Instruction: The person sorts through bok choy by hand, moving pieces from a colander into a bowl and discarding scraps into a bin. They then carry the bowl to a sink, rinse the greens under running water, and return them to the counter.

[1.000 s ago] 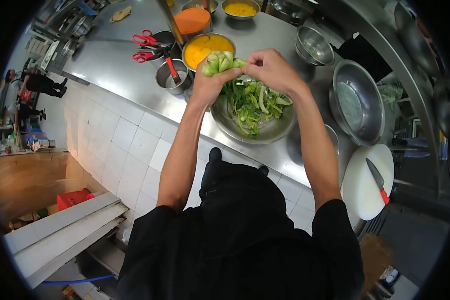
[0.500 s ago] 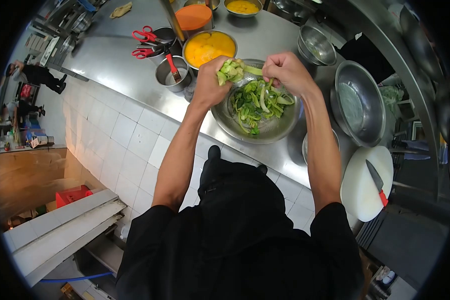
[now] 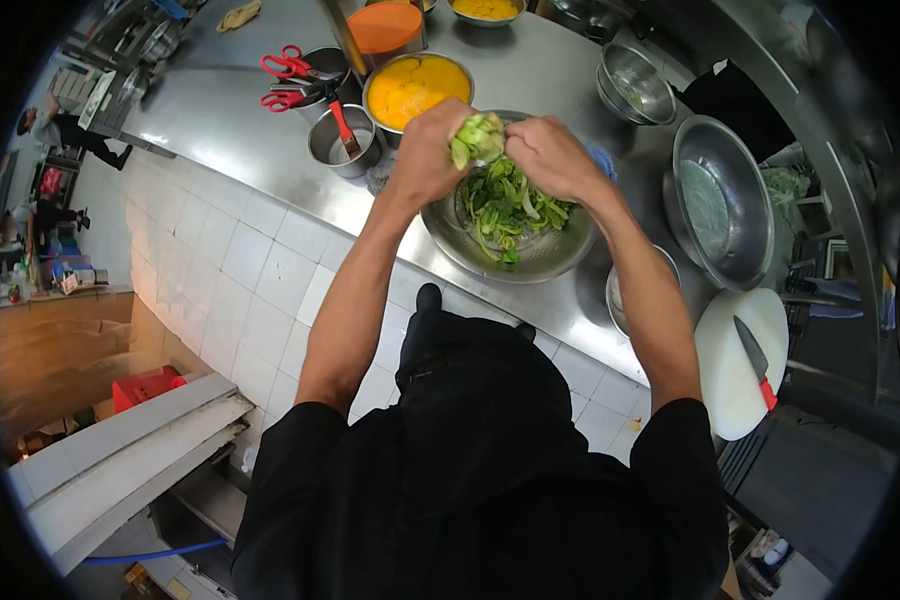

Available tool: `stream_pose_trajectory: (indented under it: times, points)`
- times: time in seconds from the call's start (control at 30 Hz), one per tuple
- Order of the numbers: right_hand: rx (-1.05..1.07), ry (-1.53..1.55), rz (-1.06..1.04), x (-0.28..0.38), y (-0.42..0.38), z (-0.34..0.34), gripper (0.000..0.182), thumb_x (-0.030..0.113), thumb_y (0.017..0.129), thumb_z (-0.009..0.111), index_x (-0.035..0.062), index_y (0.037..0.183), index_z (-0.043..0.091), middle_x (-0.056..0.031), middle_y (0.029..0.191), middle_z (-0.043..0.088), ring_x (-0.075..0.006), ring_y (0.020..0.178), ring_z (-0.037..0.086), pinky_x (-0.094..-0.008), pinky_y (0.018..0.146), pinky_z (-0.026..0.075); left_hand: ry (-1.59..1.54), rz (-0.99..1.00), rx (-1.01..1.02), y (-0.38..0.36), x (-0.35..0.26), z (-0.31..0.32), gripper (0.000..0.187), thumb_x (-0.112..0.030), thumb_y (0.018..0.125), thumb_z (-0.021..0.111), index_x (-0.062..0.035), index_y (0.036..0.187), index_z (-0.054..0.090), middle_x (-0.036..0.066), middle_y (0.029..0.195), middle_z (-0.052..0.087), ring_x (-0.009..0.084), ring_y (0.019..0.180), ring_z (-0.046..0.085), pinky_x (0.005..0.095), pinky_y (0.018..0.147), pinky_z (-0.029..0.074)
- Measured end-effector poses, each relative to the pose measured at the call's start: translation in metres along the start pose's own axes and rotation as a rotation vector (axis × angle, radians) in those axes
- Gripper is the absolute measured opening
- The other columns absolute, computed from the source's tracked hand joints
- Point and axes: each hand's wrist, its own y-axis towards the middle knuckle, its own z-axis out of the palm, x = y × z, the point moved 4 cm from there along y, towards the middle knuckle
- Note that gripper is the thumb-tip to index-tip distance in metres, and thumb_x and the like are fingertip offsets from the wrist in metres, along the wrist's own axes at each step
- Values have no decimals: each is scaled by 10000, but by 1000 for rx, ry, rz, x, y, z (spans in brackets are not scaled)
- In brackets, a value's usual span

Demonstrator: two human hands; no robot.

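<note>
The person wears a matte black top [image 3: 450, 520] whose short, loose sleeves [image 3: 295, 450] end in wide, straight hems close to the elbows, leaving both slim forearms [image 3: 355, 290] bare down to the bare left hand [image 3: 432, 158] and right hand [image 3: 552, 160]. Black cloth [image 3: 485, 385] covers the lower body in soft, rounded folds (a faint short mark near its left edge is too small to make out). Below it show the rounded toes of dark shoes [image 3: 428, 296].

steel worktable [image 3: 220, 90] | greens-filled bowl [image 3: 562, 250] rests by front edge | orange-lidded tub [image 3: 385, 30] behind | apparently a cloth [image 3: 239, 16], far left
</note>
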Motion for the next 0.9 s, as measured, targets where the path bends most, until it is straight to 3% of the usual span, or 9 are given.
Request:
stream_pose_trajectory:
  times: [0.1,0.17,0.2,0.3,0.43,0.57,0.7,0.77,0.9]
  points:
    - [46,-98,71,2,-6,-19,256,182,834,477,-43,821,598,-255,797,599,-388,739,595,-469,705,463,99,-54,-54,2,4,-8,251,-29,703,726,-5,923,608,129,842,638,286,787,633,344,724,490]
    - [68,-95,116,-14,-15,-20,218,152,834,491,-26,836,618,-235,837,624,-377,781,622,-482,718,476,-370,-401,-227,-6,12,-11,223,-64,771,732,-4,955,621,73,880,675,176,799,645,298,740,498]
    - [14,-433,143,-35,-22,-11,178,132,824,520,11,873,641,-207,915,633,-367,845,627,-487,733,491,-428,-442,-237,-10,16,-12,204,-100,824,719,6,975,630,47,923,685,113,836,633,264,764,497]
    - [-2,-784,166,-42,-29,12,228,77,789,581,103,993,680,-126,1097,614,-337,991,611,-498,787,517,-889,-499,-365,-21,34,-2,155,-87,849,681,6,961,628,75,908,681,143,837,640,277,775,500]
    - [301,-642,-187,-31,-45,93,194,65,737,599,60,916,671,-121,968,630,-315,905,628,-452,714,536,-1315,-683,-413,-30,34,6,206,-145,923,595,-9,1077,577,125,965,676,236,867,660,352,795,524]
    - [177,-693,-206,-41,-37,103,149,105,708,638,52,846,660,-102,891,632,-293,857,635,-419,685,541,-1444,-676,-397,-39,41,6,198,-135,907,606,-10,1059,585,140,996,665,245,951,639,369,861,500]
    - [168,-465,-255,-40,-32,67,159,121,660,681,21,772,632,-119,807,615,-252,778,629,-386,646,521,-1450,-681,-296,-45,42,4,176,-78,870,633,-8,1027,593,122,981,656,233,951,628,364,871,493]
    - [55,88,-63,-46,-29,31,108,76,697,638,0,766,605,-77,756,605,-187,687,598,-334,603,483,-1329,-598,-308,-48,45,0,264,-79,847,663,-19,1079,552,87,1002,615,221,977,601,368,909,482]
    - [120,477,148,-47,-30,-9,68,51,744,589,4,792,590,-3,706,570,-85,638,545,-249,575,436,-1341,-634,-340,-44,36,-1,269,-55,836,669,-19,1076,552,67,956,600,196,936,595,361,888,488]
